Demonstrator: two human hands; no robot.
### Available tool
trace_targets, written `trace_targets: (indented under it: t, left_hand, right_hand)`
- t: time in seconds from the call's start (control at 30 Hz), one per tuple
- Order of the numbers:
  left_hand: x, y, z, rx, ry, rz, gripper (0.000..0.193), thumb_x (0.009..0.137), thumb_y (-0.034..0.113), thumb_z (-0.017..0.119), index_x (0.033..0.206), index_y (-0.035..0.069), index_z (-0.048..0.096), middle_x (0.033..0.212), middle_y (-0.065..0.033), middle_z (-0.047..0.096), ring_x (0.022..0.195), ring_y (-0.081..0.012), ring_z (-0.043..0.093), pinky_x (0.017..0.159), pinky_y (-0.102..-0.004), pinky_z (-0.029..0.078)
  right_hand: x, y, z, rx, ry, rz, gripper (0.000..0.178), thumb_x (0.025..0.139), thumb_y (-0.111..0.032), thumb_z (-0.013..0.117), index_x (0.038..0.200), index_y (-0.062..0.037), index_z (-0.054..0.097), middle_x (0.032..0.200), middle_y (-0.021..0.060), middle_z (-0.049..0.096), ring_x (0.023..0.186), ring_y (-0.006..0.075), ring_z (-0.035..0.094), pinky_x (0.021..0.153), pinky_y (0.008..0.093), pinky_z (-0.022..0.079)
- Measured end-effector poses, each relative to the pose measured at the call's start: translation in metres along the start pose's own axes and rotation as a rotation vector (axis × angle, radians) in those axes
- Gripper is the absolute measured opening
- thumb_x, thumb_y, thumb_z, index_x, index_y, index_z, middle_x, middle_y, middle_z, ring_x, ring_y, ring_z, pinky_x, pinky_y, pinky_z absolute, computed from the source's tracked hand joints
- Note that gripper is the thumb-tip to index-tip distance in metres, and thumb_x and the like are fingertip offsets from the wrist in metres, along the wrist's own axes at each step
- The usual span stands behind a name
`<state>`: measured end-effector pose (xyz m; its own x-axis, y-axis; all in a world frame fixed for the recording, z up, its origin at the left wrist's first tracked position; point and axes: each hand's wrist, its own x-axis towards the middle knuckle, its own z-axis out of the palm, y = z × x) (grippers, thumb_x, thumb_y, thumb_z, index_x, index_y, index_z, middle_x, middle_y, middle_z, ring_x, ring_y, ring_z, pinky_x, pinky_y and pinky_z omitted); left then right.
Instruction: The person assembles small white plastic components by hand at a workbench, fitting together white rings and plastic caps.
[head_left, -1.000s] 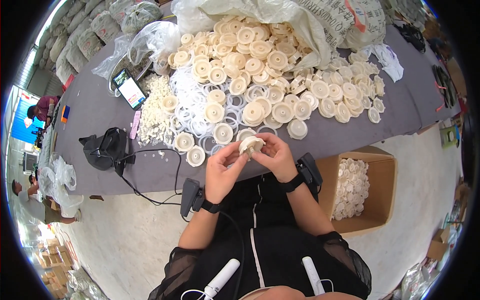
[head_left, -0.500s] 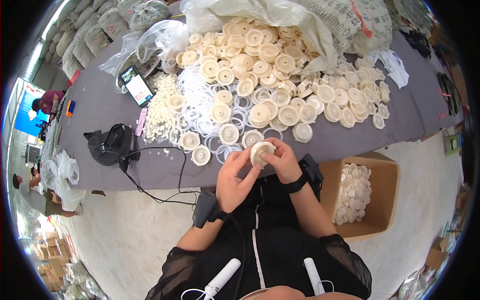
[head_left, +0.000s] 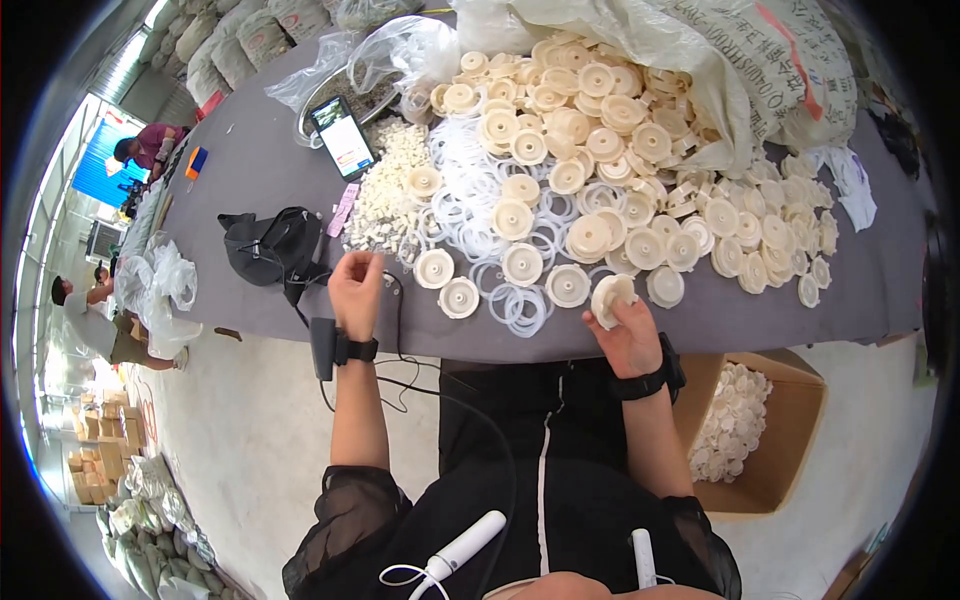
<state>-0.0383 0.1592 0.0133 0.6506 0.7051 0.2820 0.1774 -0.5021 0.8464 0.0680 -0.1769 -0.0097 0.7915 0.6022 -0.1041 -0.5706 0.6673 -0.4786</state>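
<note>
My right hand (head_left: 632, 340) holds a round cream plastic cap (head_left: 609, 298) above the table's near edge, thumb on its face. My left hand (head_left: 356, 292) is over the table beside the scattered small parts, fingers drawn together; whatever they pinch, if anything, is hidden. Beyond it spreads a pile of small cream plastic pieces (head_left: 392, 165). Translucent white rings (head_left: 520, 308) lie in a heap in the middle. Several loose caps rest between my hands, one cap (head_left: 458, 297) nearest my left hand and another cap (head_left: 567, 286) just left of the right one.
A large heap of cream caps (head_left: 600, 110) spills from a woven sack (head_left: 720, 60). A phone (head_left: 341, 138), a pink slip (head_left: 343, 209) and a black cap-like bag (head_left: 270, 247) lie at left. A cardboard box (head_left: 790, 440) of white parts stands right of me. Cables hang by my left wrist.
My hands have parted. The left has let go of the cap and moved left to the small pieces; the right has carried the cap rightward. The view has shifted too.
</note>
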Motion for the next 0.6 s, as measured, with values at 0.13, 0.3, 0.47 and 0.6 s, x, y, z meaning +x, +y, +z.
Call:
trace_targets:
  t: [0.13, 0.3, 0.47, 0.6]
  left_hand:
    - [-0.013, 0.014, -0.019, -0.620, -0.113, -0.206, 0.015, 0.084, 0.017, 0.061, 0.078, 0.004, 0.062, 0.060, -0.0006, 0.056, 0.050, -0.0048, 0.049, 0.047, -0.0173, 0.037]
    - [-0.024, -0.029, -0.017, 0.099, -0.182, -0.142, 0.019, 0.083, 0.018, 0.061, 0.077, 0.000, 0.064, 0.065, -0.0051, 0.059, 0.053, -0.0132, 0.056, 0.051, -0.0255, 0.044]
    - [-0.014, -0.042, -0.007, 0.443, -0.129, 0.024, 0.015, 0.077, 0.011, 0.064, 0.085, -0.001, 0.064, 0.076, -0.0100, 0.063, 0.064, -0.0162, 0.060, 0.062, -0.0277, 0.047]
    - [-0.014, -0.038, -0.004, 0.433, -0.107, -0.011, 0.011, 0.075, 0.010, 0.065, 0.076, 0.000, 0.061, 0.069, -0.0058, 0.061, 0.059, -0.0120, 0.057, 0.058, -0.0254, 0.046]
  right_hand:
    - [0.004, 0.006, -0.004, -0.003, -0.005, -0.003, 0.027, 0.084, -0.010, 0.058, 0.108, -0.0009, 0.052, 0.100, 0.0085, 0.060, 0.090, 0.0179, 0.059, 0.080, 0.0334, 0.048]
    - [0.008, 0.011, 0.000, -0.056, -0.053, 0.012, 0.023, 0.086, -0.011, 0.056, 0.107, -0.0043, 0.053, 0.099, 0.0059, 0.060, 0.091, 0.0183, 0.058, 0.083, 0.0359, 0.046]
    - [0.006, 0.019, 0.004, -0.113, 0.007, -0.027, 0.026, 0.082, -0.008, 0.059, 0.106, -0.0022, 0.053, 0.099, 0.0062, 0.060, 0.091, 0.0184, 0.058, 0.083, 0.0347, 0.046]
    - [-0.002, 0.020, 0.007, -0.286, 0.031, -0.093, 0.027, 0.077, 0.001, 0.059, 0.103, -0.0009, 0.054, 0.098, 0.0051, 0.059, 0.090, 0.0160, 0.058, 0.083, 0.0285, 0.045]
